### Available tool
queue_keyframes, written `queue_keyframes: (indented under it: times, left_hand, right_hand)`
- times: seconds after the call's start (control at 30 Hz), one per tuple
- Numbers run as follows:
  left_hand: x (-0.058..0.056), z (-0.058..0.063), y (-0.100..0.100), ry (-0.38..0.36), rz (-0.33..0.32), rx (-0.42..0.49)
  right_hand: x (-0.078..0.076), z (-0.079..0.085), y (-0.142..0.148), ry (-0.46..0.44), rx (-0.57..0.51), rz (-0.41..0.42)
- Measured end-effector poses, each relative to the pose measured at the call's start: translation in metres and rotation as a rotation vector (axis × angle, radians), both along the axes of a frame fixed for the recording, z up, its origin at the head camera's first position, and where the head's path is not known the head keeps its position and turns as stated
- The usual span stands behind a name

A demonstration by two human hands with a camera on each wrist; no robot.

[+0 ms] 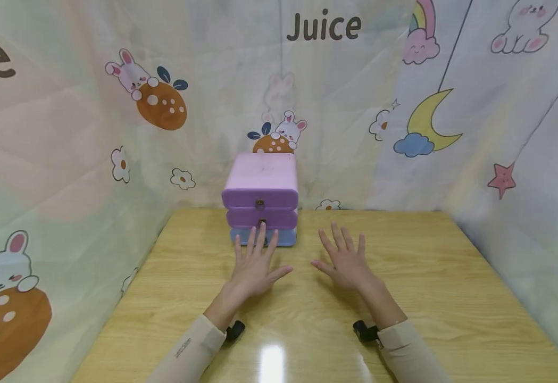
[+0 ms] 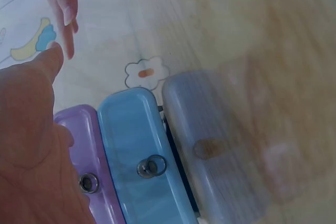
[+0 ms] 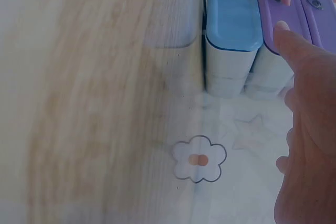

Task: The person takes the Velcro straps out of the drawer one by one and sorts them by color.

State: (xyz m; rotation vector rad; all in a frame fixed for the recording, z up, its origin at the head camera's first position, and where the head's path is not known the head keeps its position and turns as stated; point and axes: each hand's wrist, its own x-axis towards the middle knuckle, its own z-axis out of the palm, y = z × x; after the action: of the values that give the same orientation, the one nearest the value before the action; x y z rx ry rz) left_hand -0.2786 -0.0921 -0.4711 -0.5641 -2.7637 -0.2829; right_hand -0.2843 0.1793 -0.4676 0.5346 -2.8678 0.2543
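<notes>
Both grips (image 1: pixel 253 270) (image 1: pixel 348 264) spread — head-view only

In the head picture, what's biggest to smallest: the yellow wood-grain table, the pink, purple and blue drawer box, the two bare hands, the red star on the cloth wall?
1. Yellow wood-grain table
2. Pink, purple and blue drawer box
3. Left hand and right hand: too alike to rank
4. Red star
</notes>
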Motion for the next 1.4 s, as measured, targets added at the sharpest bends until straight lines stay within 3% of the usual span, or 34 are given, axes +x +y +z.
queue_keyframes:
  times: [0.23, 0.4, 0.53, 0.67, 0.77, 0.9, 1.0, 1.13, 1.27, 1.4]
  left_hand:
    - [0.002, 0.005, 0.002, 0.004, -0.025, 0.004]
    - [-0.002, 0.013, 0.003, 0.138, -0.151, 0.037]
    - [-0.011, 0.029, -0.004, 0.3, -0.213, 0.242]
    - [-0.025, 0.046, -0.021, 0.409, -0.173, 0.472]
    - [-0.034, 0.056, -0.035, 0.43, -0.142, 0.576]
    - [-0.044, 0.064, -0.049, 0.401, -0.129, 0.687]
    - [-0.052, 0.066, -0.052, 0.327, -0.112, 0.785]
    - [-0.059, 0.065, -0.054, 0.198, -0.131, 0.944]
    - [-0.053, 0.075, -0.056, 0.103, -0.183, 1.085]
    - [-0.043, 0.088, -0.057, 0.087, -0.196, 1.123]
  right_hand:
    - [0.0, 0.002, -0.001, 0.01, -0.01, 0.028]
    - [0.001, 0.006, -0.004, 0.058, -0.069, 0.064]
    - [-0.001, 0.012, -0.012, 0.158, -0.167, 0.126]
    - [-0.002, 0.02, -0.026, 0.243, -0.278, 0.207]
    - [-0.004, 0.024, -0.038, 0.274, -0.345, 0.248]
    - [-0.008, 0.028, -0.052, 0.267, -0.425, 0.279]
    - [-0.012, 0.03, -0.059, 0.223, -0.502, 0.311]
    - [-0.016, 0.033, -0.07, 0.175, -0.528, 0.349]
    - [-0.021, 0.037, -0.085, 0.153, -0.48, 0.373]
    - [-0.025, 0.04, -0.099, 0.138, -0.441, 0.399]
